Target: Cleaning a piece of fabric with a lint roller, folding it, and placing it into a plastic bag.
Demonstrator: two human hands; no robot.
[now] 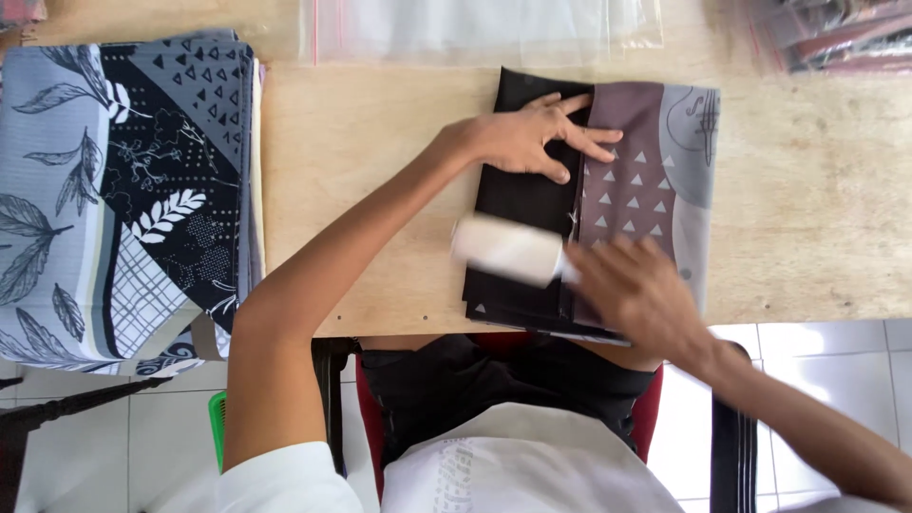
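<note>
My right hand (638, 293) grips the roller (508, 250) — it lies sideways across the cloth (608, 190). My left hand (532, 138) presses flat, fingers spread, on the cloth's far end — bare table (807, 209) beside it.

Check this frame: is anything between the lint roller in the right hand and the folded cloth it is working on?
Nothing visible. The right hand holds the white lint roller right over the folded cloth, on its black part. The left hand presses flat on the cloth farther up, clear of the roller.
</note>
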